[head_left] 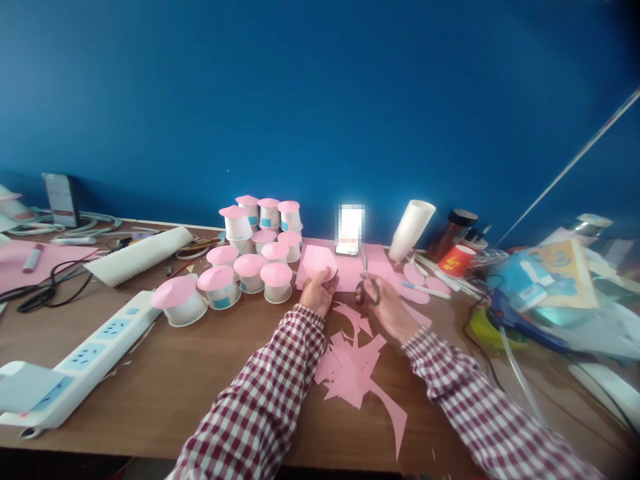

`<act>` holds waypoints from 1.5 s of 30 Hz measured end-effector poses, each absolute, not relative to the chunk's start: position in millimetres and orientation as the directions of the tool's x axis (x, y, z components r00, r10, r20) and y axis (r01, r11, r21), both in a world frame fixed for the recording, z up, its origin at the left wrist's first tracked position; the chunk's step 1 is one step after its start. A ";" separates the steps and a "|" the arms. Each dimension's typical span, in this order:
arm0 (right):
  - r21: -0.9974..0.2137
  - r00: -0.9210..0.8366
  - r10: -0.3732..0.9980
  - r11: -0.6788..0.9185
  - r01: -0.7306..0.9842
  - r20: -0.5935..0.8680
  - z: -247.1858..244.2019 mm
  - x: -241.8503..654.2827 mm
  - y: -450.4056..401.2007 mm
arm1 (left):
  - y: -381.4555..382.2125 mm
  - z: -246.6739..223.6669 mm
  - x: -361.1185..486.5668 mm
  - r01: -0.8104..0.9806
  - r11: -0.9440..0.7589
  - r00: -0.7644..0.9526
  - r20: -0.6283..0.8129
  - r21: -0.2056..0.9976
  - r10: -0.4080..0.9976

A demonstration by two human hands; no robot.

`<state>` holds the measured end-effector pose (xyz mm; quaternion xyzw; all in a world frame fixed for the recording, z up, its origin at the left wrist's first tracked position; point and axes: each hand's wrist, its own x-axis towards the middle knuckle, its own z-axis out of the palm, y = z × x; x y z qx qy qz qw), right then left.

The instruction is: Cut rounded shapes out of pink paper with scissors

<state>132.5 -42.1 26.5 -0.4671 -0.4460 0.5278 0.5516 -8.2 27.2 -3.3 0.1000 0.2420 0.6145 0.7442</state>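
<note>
My left hand (319, 291) is closed on the lower edge of a roundish pink paper piece (319, 260) with some straight edges. My right hand (387, 307) has its fingers round the dark handles of the scissors (365, 263), whose blades point up toward the wall, apart from the piece. Beneath both lies a pink sheet (377, 257), with a lit phone (350, 230) standing at its back. Pink paper scraps (353, 367) lie nearer to me, between my forearms.
Several white paper cups with pink tops (219, 280) stand at the left, near a power strip (95, 353). Stacked white cups (413, 229), a red cup (456, 260), a blue glue gun (525, 323) and plastic bags (540, 273) are at the right.
</note>
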 end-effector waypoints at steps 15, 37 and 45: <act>-0.990 0.081 0.997 0.017 -0.139 0.006 20.2 146.0 -81.1 | 27.6 -6.2 -9.3 -0.866 0.238 0.162 -0.203 0.439 0.966; -0.926 0.071 0.950 0.276 0.257 0.303 -12.1 147.0 -47.3 | 11.4 1.7 3.5 -0.653 0.241 0.065 -0.264 0.718 0.962; -0.947 0.039 0.967 0.238 0.215 0.251 -9.7 149.5 -44.3 | 5.9 -0.9 9.2 -0.622 0.217 0.070 -0.223 0.752 0.972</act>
